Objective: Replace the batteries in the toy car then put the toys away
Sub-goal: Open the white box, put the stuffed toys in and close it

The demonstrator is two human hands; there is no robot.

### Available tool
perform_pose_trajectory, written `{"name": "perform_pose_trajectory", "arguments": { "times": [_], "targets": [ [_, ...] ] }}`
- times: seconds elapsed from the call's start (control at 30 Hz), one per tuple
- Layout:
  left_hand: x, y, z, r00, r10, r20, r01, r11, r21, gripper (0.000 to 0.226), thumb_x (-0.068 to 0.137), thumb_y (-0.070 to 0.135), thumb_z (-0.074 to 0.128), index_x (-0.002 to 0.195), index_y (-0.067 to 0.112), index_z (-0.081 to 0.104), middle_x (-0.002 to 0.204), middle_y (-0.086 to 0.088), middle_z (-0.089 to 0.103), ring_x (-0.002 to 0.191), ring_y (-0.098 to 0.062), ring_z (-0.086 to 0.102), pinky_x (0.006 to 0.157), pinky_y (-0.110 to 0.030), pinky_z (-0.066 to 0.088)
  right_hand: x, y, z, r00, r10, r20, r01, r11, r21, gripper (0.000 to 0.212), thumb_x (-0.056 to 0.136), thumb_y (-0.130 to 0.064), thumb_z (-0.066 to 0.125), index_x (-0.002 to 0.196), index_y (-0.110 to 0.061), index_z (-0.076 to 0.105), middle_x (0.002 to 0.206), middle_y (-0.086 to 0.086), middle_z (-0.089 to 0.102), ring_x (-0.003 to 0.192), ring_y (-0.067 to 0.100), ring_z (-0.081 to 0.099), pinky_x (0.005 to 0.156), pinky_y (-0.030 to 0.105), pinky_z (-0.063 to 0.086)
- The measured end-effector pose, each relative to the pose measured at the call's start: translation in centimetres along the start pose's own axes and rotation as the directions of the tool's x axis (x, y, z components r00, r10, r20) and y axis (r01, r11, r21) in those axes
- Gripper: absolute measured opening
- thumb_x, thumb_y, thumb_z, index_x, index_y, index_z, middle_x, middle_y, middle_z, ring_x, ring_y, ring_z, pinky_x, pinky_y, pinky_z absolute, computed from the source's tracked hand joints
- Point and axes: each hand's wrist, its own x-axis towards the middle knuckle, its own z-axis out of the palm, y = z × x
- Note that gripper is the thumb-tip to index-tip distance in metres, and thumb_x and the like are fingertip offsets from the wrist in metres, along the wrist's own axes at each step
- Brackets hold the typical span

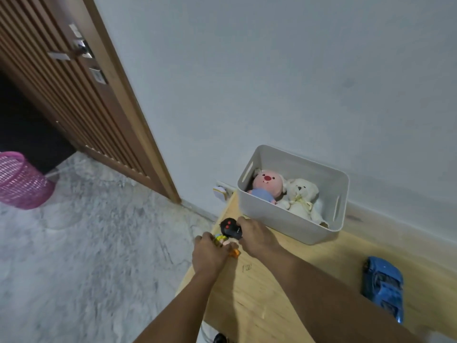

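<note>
Both bare forearms reach up from the frame's bottom: left hand [209, 253] curls around small colourful toys [223, 240], right hand [257, 237] grips black remote controller [231, 229], below grey plastic bin [294, 214].

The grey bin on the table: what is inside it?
The grey bin holds a pink plush with a blue body and a cream teddy bear, lying side by side. Anything beneath them, and the bin's floor, is covered.
</note>
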Motion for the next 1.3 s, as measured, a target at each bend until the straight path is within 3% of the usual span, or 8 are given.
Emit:
{"name": "perform_pose_trajectory", "arguments": {
  "times": [0.17, 0.3, 0.5, 0.67, 0.77, 0.97, 1.13, 1.3],
  "targets": [
    [0.5, 0.3, 0.2, 1.000, -0.007, 0.028, 0.007, 1.000, -0.004, 0.058, 0.074, 0.047, 0.075, 0.117, 0.013, 0.056, 0.116, -0.007, 0.052, 0.103, -0.024, 0.059, 0.081, -0.033, 0.047, 0.7, 0.2, 0.4, 1.000, -0.021, 0.004, 0.022, 0.998, -0.061, 0.036, 0.085, -0.018, 0.067, 0.114, -0.019, 0.046, 0.113, 0.007, 0.063, 0.104, 0.030, 0.061, 0.075, 0.041, 0.052],
    [0.6, 0.6, 0.5, 0.999, 0.004, 0.044, -0.002, 0.999, -0.040, 0.047, 0.082, 0.025, 0.062, 0.127, 0.013, 0.053, 0.123, -0.007, 0.049, 0.109, -0.025, 0.056, 0.085, -0.033, 0.048, 0.7, 0.4, 0.2, 1.000, 0.004, 0.007, -0.003, 0.994, -0.107, 0.041, 0.082, -0.013, 0.068, 0.116, -0.015, 0.043, 0.114, 0.009, 0.062, 0.106, 0.030, 0.061, 0.077, 0.040, 0.051],
    [0.3, 0.3, 1.2, 0.999, 0.039, 0.017, -0.038, 0.999, -0.035, 0.053, 0.081, 0.024, 0.063, 0.131, 0.013, 0.050, 0.125, -0.006, 0.049, 0.115, -0.024, 0.049, 0.088, -0.034, 0.046, 0.7, 0.9, 0.7, 1.000, -0.021, -0.021, 0.018, 0.991, -0.130, 0.045, 0.081, -0.015, 0.071, 0.116, -0.018, 0.044, 0.111, 0.007, 0.065, 0.101, 0.027, 0.063, 0.076, 0.038, 0.053],
    [0.4, -0.4, 1.5, 0.998, 0.053, 0.024, -0.051, 0.996, -0.068, 0.046, 0.081, 0.012, 0.061, 0.126, 0.009, 0.056, 0.118, -0.010, 0.055, 0.111, -0.025, 0.051, 0.094, -0.032, 0.045, 0.1, 0.7, 0.0, 0.995, -0.040, -0.090, 0.037, 0.999, -0.026, 0.047, 0.079, -0.023, 0.070, 0.116, -0.026, 0.040, 0.105, 0.004, 0.066, 0.094, 0.028, 0.065, 0.073, 0.039, 0.056],
    [0.4, -0.9, 1.2, 0.998, 0.041, 0.045, -0.034, 0.991, -0.130, 0.036, 0.076, 0.013, 0.069, 0.112, 0.011, 0.065, 0.104, -0.007, 0.065, 0.093, -0.021, 0.060, 0.079, -0.029, 0.051, -0.4, -0.2, -1.2, 0.991, -0.061, -0.116, 0.071, 0.993, 0.089, 0.053, 0.077, -0.030, 0.070, 0.119, -0.032, 0.037, 0.101, 0.002, 0.065, 0.090, 0.029, 0.064, 0.072, 0.036, 0.056],
    [-0.9, -0.6, 0.0, 0.994, 0.093, 0.053, -0.081, 0.977, -0.196, 0.025, 0.077, 0.020, 0.076, 0.099, 0.019, 0.065, 0.086, 0.004, 0.062, 0.077, -0.012, 0.058, 0.055, -0.015, 0.039, -2.8, -2.1, -6.0, 0.949, -0.134, -0.286, 0.209, 0.945, 0.251, 0.060, 0.076, -0.024, 0.064, 0.131, -0.029, 0.041, 0.106, 0.002, 0.065, 0.095, 0.027, 0.061, 0.068, 0.028, 0.043],
    [-1.1, 2.8, -2.6, 0.980, 0.192, -0.052, -0.198, 0.917, -0.347, 0.031, 0.069, 0.009, 0.073, 0.093, 0.024, 0.062, 0.082, -0.002, 0.067, 0.071, -0.020, 0.066, 0.065, -0.038, 0.057, -5.0, -0.1, -10.4, 0.886, -0.044, -0.461, 0.196, 0.937, 0.288, 0.059, 0.070, -0.026, 0.063, 0.125, -0.035, 0.046, 0.099, -0.004, 0.066, 0.092, 0.025, 0.060, 0.069, 0.030, 0.044],
    [0.0, 8.4, -6.2, 0.941, 0.284, -0.186, -0.339, 0.822, -0.458, 0.039, 0.067, 0.010, 0.073, 0.103, 0.021, 0.065, 0.096, -0.008, 0.067, 0.077, -0.028, 0.069, 0.066, -0.048, 0.059, -5.5, 4.4, -13.4, 0.894, 0.148, -0.422, -0.057, 0.974, 0.220, 0.072, 0.071, -0.031, 0.069, 0.133, -0.035, 0.034, 0.112, 0.006, 0.063, 0.101, 0.032, 0.059, 0.077, 0.035, 0.047]
  ]
}}
